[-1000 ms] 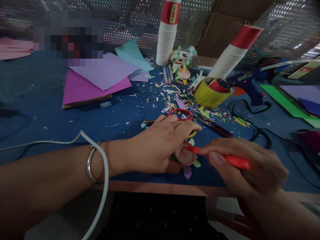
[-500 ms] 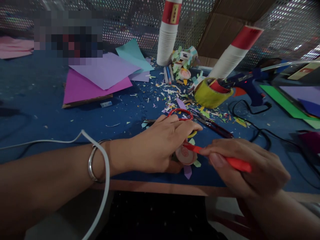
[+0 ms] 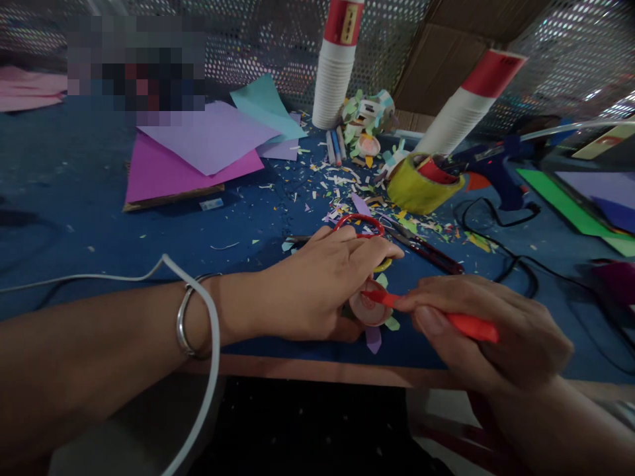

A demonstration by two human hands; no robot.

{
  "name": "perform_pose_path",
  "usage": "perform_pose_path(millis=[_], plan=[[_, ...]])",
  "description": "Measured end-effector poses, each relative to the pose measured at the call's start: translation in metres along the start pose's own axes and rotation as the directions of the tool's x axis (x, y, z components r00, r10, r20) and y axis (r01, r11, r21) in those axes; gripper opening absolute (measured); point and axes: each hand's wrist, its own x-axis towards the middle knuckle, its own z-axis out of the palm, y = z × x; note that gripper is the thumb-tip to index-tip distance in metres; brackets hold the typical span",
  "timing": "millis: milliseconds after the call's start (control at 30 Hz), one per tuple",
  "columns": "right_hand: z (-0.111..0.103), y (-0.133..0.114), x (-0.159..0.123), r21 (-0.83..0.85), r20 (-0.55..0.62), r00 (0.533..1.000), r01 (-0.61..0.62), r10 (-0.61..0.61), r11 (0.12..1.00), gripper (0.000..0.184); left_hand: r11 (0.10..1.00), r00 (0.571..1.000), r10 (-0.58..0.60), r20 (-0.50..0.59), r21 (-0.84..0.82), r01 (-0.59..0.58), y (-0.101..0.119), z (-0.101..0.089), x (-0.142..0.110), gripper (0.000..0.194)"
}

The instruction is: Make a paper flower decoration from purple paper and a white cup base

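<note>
My left hand [image 3: 317, 287] is closed around the side of a small paper cup [image 3: 371, 309], low at the table's front edge. The cup's pale round end faces up, with green and purple paper pieces sticking out around it. Much of the cup is hidden behind my fingers. My right hand [image 3: 491, 330] grips an orange-red marker [image 3: 469, 325], its tip against the cup's round face. Under and behind my left hand lie scissors with a red handle loop [image 3: 362, 217]; a bit of yellow handle shows below. Dark red-handled snips [image 3: 429, 254] lie just beyond.
Two paper cup stacks [image 3: 333, 82] stand at the back. A yellow tape roll [image 3: 421, 192], a blue glue gun [image 3: 510, 172] and a black cord lie right. Paper scraps [image 3: 332, 178] litter the middle; purple sheets [image 3: 208, 139] lie left. A white cable [image 3: 214, 330] crosses my left forearm.
The marker's tip has shifted slightly down and left on the cup's face. My left hand keeps its hold, and the whole view has moved very slightly.
</note>
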Motion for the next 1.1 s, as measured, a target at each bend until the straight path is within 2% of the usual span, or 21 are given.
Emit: perform_pose_path(millis=[267,333,400,467,667,833,1100], plan=[[0.005,0.002,0.001,-0.003,-0.019,0.999,0.044,-0.044,0.999,0.015,1.0,1.0,0.007,-0.008,0.008,-0.007,0.0,0.0,0.0,0.074],[0.005,-0.002,0.006,0.004,-0.003,0.999,0.047,-0.047,0.999,0.016,1.0,1.0,0.013,-0.009,0.014,-0.013,-0.001,0.0,0.0,0.074],[0.003,-0.004,0.011,0.015,0.09,0.994,0.056,-0.057,0.998,0.017,1.0,1.0,0.02,-0.006,0.013,-0.02,-0.001,0.0,0.0,0.073],[0.001,-0.005,0.012,0.01,0.111,0.992,0.06,-0.06,0.998,0.018,1.0,1.0,0.021,-0.003,0.005,-0.021,-0.001,0.0,0.0,0.073],[0.001,0.001,0.001,0.034,-0.031,0.999,0.01,-0.009,0.999,0.015,1.0,1.0,-0.002,-0.012,-0.003,0.002,0.0,0.001,0.0,0.073],[0.001,0.001,0.001,0.082,0.026,0.999,0.018,-0.02,0.996,0.017,1.0,1.0,0.004,-0.013,-0.008,-0.005,0.0,0.001,0.0,0.073],[0.0,0.002,0.003,0.1,0.014,0.999,0.041,-0.043,0.994,0.016,1.0,1.0,-0.008,0.008,-0.003,0.008,0.001,-0.001,0.001,0.075]])
